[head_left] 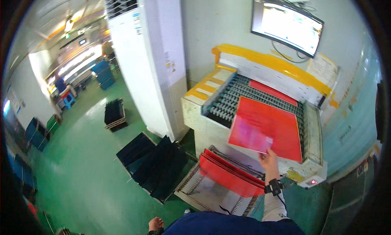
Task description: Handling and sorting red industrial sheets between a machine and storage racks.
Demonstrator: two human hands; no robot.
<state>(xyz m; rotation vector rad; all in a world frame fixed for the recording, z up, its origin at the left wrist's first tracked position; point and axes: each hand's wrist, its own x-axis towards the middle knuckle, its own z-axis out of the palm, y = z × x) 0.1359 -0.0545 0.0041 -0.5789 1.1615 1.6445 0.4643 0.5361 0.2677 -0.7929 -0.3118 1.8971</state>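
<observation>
Head view: our right hand pinches a flat red panel at its near edge, thumb and fingers closed on it. The panel is tilted above the roller conveyor, overlapping the conveyor's near side; we can't tell if it touches the rollers. A black strap-on device sits on that wrist.

Our left hand is low at the bottom edge, fingers curled, well apart from the panel; we can't tell if it holds anything.

Second red panel lies on the rollers near the back wall of the machine, partly covered by ours. Yellow tape runs along the machine's top rim.

Below the conveyor, in front of us: a rack with toothed sides, with several red panels leaning in it. Just left of it, dark panels stand fanned out on the green floor; a smaller dark batch is farther back.

Wall monitor is lit above the conveyor. Tall white cabinet with a louvred top stands left of the machine.
</observation>
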